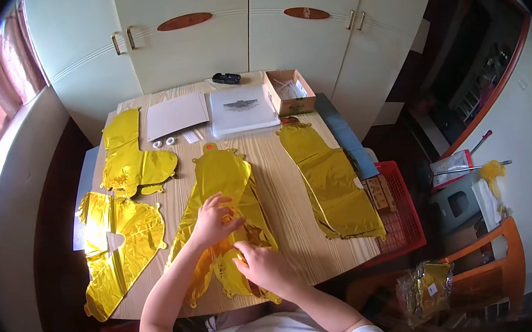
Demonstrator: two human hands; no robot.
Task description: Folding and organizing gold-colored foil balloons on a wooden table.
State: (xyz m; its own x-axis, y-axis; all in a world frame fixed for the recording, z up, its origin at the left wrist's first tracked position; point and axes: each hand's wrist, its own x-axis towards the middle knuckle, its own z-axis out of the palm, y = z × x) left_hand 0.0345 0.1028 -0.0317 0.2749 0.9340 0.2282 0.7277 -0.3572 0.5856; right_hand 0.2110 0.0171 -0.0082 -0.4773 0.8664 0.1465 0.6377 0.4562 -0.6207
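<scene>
A flat gold foil balloon (220,178) lies lengthwise on the middle of the wooden table (293,228). My left hand (214,219) presses on the balloon's middle with its fingers spread over the foil. My right hand (263,266) pinches the foil at the balloon's near end, close to the table's front edge. Both hands touch the same balloon, a little apart from each other.
More flat gold foil balloons lie on the table: one at the right (332,181), one at the near left (119,245), one at the far left (128,157). White sheets (176,114), a clear packet (242,109), a cardboard box (289,91) and a black object (226,78) sit at the back. A red crate (403,216) stands beside the table.
</scene>
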